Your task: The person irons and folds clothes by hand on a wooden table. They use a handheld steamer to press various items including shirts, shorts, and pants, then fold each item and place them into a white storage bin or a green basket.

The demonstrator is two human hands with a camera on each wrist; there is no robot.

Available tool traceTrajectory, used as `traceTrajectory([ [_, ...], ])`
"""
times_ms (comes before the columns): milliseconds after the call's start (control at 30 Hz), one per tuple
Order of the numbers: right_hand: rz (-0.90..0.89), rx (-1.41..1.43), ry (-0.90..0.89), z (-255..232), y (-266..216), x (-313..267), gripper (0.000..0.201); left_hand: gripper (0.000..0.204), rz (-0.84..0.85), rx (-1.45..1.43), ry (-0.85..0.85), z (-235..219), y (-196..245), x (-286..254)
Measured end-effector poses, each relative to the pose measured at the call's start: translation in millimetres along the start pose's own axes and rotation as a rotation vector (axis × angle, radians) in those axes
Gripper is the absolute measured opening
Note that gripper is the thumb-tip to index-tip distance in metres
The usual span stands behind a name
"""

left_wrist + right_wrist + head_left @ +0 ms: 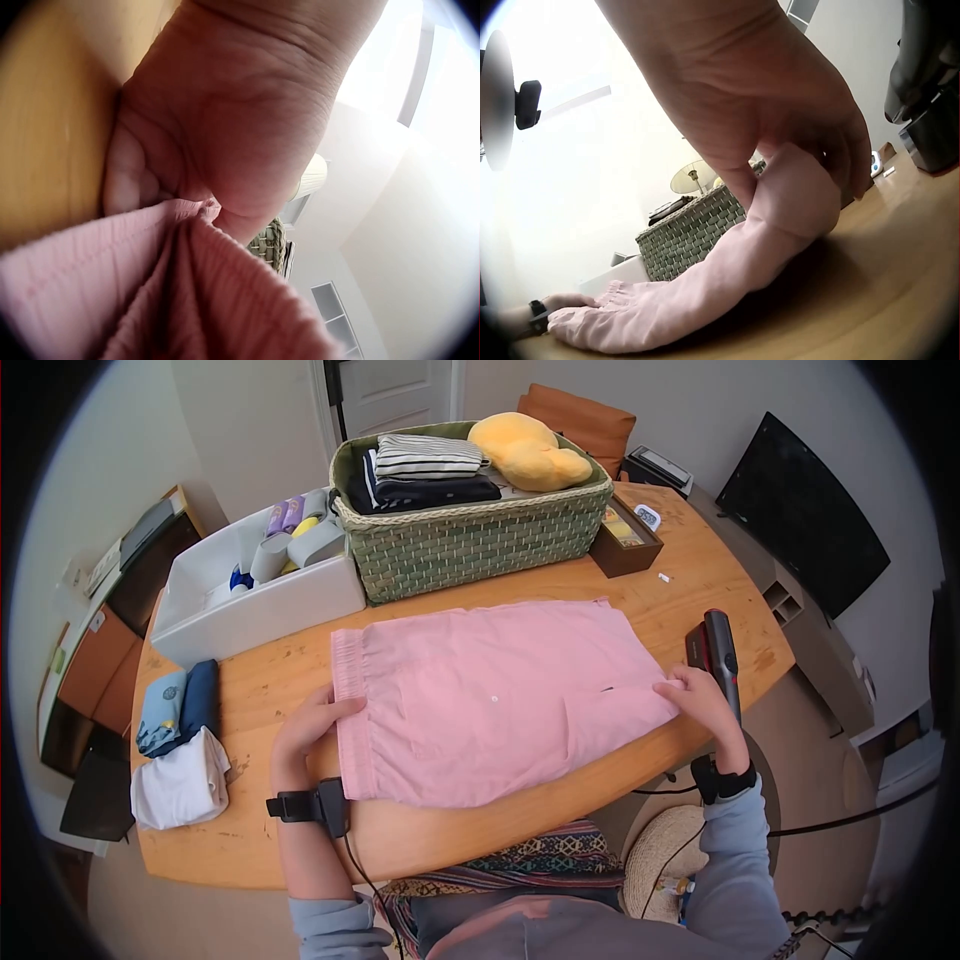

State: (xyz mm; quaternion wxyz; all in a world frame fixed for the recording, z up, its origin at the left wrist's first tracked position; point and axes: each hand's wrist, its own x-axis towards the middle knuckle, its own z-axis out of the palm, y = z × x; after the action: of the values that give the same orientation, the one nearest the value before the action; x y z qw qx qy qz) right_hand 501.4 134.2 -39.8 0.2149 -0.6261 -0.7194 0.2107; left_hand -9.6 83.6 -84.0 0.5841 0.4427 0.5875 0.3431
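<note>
Pink shorts (490, 700) with a gathered elastic waistband (352, 710) lie spread sideways across the wooden table, the waistband to the left. My left hand (308, 725) pinches the waistband at its middle, thumb on top; in the left wrist view the band bunches between thumb and fingers. At the other end my right hand (703, 705) grips the leg hem (668, 695). Seen from the right wrist, this hem (795, 195) is lifted off the table, with the cloth sloping down toward the waistband. Some right fingers are hidden behind the cloth.
Behind the shorts stand a white bin (265, 615) of small items and a green woven basket (480, 545) with folded clothes and a yellow plush. Folded clothes (182, 780) lie at left. A black handheld appliance (718, 645) is beside my right hand. The table's edge (560, 805) runs in front.
</note>
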Motion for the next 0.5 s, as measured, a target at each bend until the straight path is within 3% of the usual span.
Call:
traceTrajectory([
  [67,0.169,-0.246,-0.200,-6,7,1,0.026,0.049,-0.005,0.017,0.000,-2,-1,1],
  [100,0.171,-0.245,-0.200,-3,10,0,0.026,0.049,-0.009,0.033,0.001,-2,-2,3],
  [200,0.019,-0.397,-0.124,14,17,-13,0.021,0.048,0.041,0.002,0.000,-2,-7,5],
  [267,-0.157,-0.498,0.171,27,4,-23,0.024,0.048,0.029,0.012,-0.005,-4,-7,5],
  [400,-0.352,-0.562,0.139,29,-22,-44,0.032,0.049,0.016,0.006,-0.014,-4,-6,4],
  [467,-0.507,-0.353,-0.129,28,-24,-51,0.037,0.050,0.005,0.018,-0.004,-2,-5,3],
  [500,-0.506,-0.345,-0.125,31,-22,-54,0.037,0.051,-0.004,0.022,0.005,-2,-4,3],
])
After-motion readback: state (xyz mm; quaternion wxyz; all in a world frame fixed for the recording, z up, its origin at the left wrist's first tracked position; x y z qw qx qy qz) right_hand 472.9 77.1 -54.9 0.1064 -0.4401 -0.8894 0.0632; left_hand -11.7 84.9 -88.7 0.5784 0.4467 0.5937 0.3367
